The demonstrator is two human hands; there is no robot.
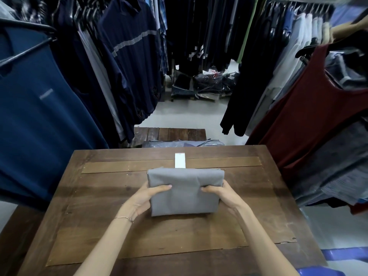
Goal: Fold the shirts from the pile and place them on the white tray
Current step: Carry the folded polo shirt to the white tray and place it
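A person stands at a wooden table (99, 226) in a clothes shop, seen from above through a head-worn camera. Both bare hands hold a grey shirt (185, 191) already folded into a neat, thick rectangle. The left hand (148, 198) grips its left edge, thumb on top and fingers tucked beneath. The right hand (221, 196) grips the right edge the same way. A thin bracelet (124, 218) circles the left wrist.

The shirt sits over the middle of the table, slightly toward the far edge. Whether it rests on the wood or is lifted just clear cannot be told. Behind it, near the far edge, a narrow white strip (180, 160) pokes out; it may be part of the white tray, but most of it is hidden, so this is uncertain.

The folding of this shirt looks finished; what seems left is setting it down on the tray. No pile of unfolded shirts is in view, so how many remain cannot be judged.

The table is bare on every side of the shirt, leaving open room toward all four edges. Racks of hanging clothes (39, 116) crowd the left and right sides, close to the far corners. A blue plastic object (338, 253) sits beyond the near right corner.
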